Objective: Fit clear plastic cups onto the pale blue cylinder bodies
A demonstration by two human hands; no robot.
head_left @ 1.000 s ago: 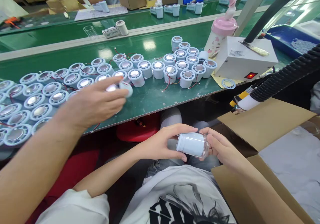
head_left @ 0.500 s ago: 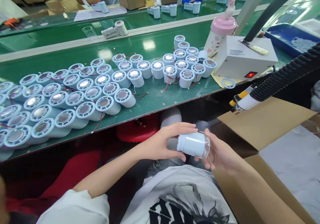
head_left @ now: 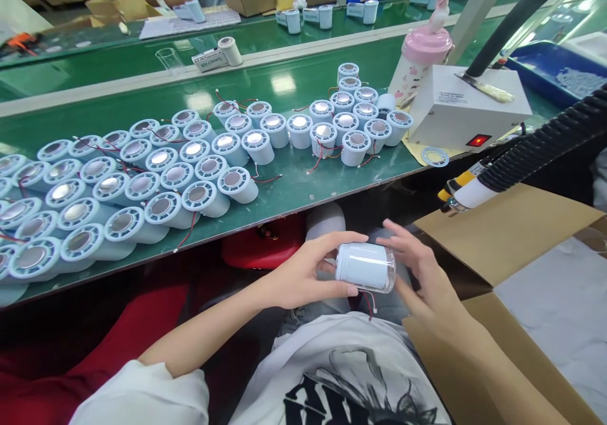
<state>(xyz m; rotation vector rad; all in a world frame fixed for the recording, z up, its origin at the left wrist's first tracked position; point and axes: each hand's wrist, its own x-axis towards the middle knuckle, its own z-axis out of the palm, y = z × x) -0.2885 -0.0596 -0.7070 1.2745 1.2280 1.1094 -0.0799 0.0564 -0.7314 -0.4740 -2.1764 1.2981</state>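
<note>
Above the lap (head_left: 393,308), left hand (head_left: 301,274) grips a crosswise cylinder (head_left: 364,265), clear end (head_left: 391,271) facing the splayed right hand (head_left: 429,286).

We viewed from one head-worn camera, facing forward and down. We had the wearer's shirt (head_left: 341,374) nearest, at the bottom edge, left hand (head_left: 313,274) and right hand (head_left: 427,281) close above, the bench (head_left: 289,184) crossing beyond.

Pale-blue cylinder (head_left: 364,265) between the hands (head_left: 303,274), near a green workbench (head_left: 291,181).
</note>
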